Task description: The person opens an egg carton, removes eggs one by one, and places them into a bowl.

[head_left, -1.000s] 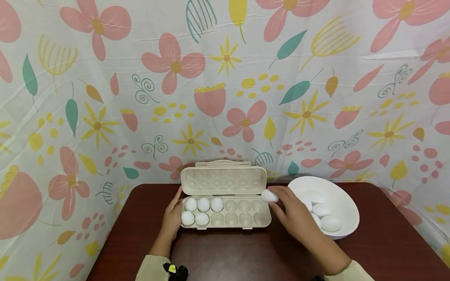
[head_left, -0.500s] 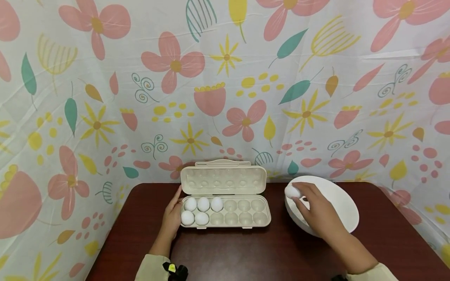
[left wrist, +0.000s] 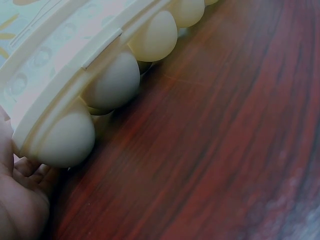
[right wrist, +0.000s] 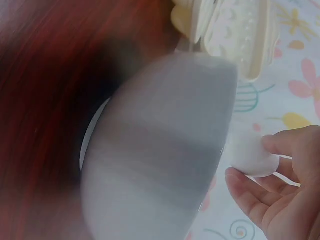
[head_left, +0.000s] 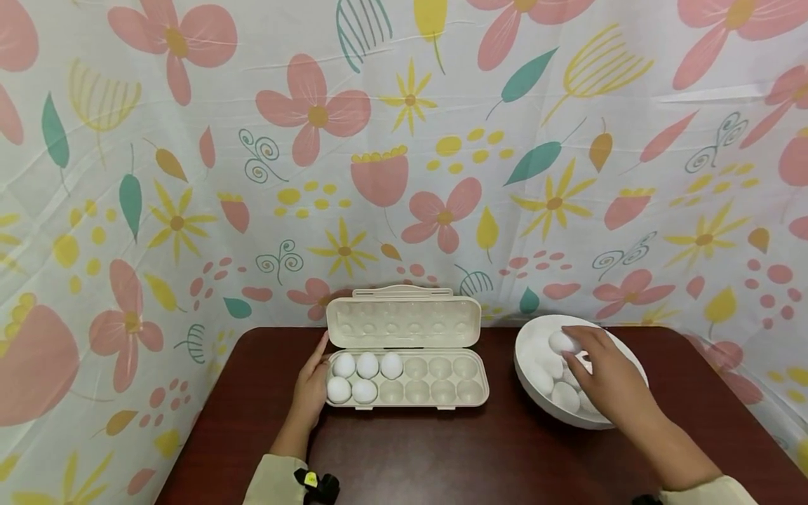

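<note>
The left hand (head_left: 309,393) rests against the left end of an opened cream egg carton (head_left: 404,400), its fingers fairly straight; the left wrist view shows that hand (left wrist: 25,200) at the carton's end. Five white eggs sit in the left part of the carton, three behind and two in front; the other cups hold nothing. Over the white bowl (head_left: 536,403), the right hand (head_left: 612,379) pinches a white egg (head_left: 562,342) between thumb and fingers. In the right wrist view the egg (right wrist: 252,157) is in the fingers of the hand (right wrist: 285,190), beside the bowl's rim.
Several more white eggs (head_left: 564,397) lie inside the bowl, at the right of the dark red table (head_left: 404,463). A flower-patterned cloth (head_left: 404,140) hangs behind the table. The carton's lid (head_left: 404,322) stands raised at the back.
The right hand, still pinching an egg, has moved right from beside the carton to over the bowl. The left hand stays at the carton, and the five eggs there look the same.
</note>
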A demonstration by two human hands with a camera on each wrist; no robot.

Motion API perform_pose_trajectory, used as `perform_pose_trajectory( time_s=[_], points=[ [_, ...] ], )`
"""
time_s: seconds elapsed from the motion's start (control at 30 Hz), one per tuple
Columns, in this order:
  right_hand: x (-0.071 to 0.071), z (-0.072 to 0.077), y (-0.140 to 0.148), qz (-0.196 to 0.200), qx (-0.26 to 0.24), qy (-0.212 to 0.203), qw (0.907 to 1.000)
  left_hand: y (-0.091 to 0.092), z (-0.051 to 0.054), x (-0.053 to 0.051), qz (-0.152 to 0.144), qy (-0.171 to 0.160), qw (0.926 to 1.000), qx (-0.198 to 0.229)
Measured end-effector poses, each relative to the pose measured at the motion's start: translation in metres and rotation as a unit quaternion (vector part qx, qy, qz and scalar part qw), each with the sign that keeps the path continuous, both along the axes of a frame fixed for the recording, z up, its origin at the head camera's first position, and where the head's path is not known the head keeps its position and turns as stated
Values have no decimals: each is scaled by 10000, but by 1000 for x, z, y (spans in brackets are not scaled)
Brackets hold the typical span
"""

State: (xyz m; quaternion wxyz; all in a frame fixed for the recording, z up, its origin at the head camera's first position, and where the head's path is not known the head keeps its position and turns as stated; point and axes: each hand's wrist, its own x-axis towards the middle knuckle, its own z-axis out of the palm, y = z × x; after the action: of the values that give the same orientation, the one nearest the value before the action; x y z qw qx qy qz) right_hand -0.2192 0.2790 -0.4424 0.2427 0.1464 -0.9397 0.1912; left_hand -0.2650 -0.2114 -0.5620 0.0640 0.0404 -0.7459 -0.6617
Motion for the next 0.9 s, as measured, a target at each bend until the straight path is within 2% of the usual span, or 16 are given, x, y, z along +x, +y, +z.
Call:
perform_pose_trajectory(
  time_s=[0.3,0.43,0.5,0.6,0.73,0.9],
  points=[
    [-6,-6,25,-125,165,-404,9990,2,1,0,30,10,10000,-15],
    [-9,-11,34,-189,291,-455,9984,1,1,0,7,37,10000,24],
    [-10,-13,38,-217,340,-456,9981,2,8,3,-62,-31,10000,65],
    [-12,-17,44,-238,406,-411,9980,2,7,2,-82,-63,9999,93],
    [-16,-20,51,-344,532,-615,9961,1,9,2,-112,-173,9998,64],
    [-19,-24,55,-436,649,-875,9931,4,30,13,-196,-299,9994,-7]
  ],
)
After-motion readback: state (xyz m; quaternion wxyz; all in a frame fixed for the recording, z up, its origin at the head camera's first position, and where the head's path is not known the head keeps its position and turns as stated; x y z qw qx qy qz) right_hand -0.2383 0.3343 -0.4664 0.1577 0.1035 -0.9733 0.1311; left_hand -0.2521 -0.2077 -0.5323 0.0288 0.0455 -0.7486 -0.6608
